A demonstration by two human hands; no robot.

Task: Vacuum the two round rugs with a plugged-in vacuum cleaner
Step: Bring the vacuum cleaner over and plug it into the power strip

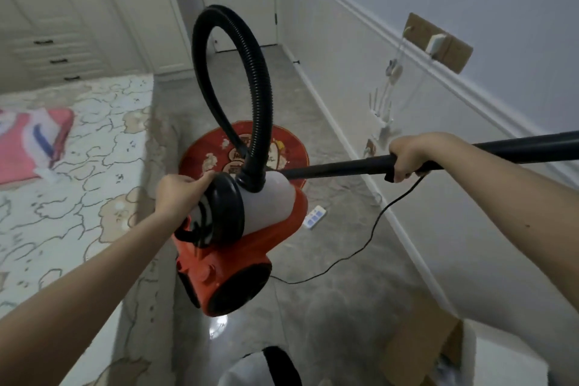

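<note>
An orange vacuum cleaner (238, 263) with a pale canister and black cap hangs above the floor. My left hand (178, 191) grips it at the black cap and handle. A ribbed black hose (260, 78) loops up from the canister. My right hand (407, 157) grips the black wand tube (338, 168), which runs off to the right. A red round rug (200, 150) lies on the floor behind the vacuum, partly hidden by it. A black power cord (372, 235) trails from near my right hand across the floor.
A bed (72, 197) with a patterned cover and a pink item fills the left. A white power strip (315, 216) lies on the grey floor. A wall socket (438, 44) with a white plug is on the right wall. A cardboard box (419, 341) sits at bottom right. A closed door is ahead.
</note>
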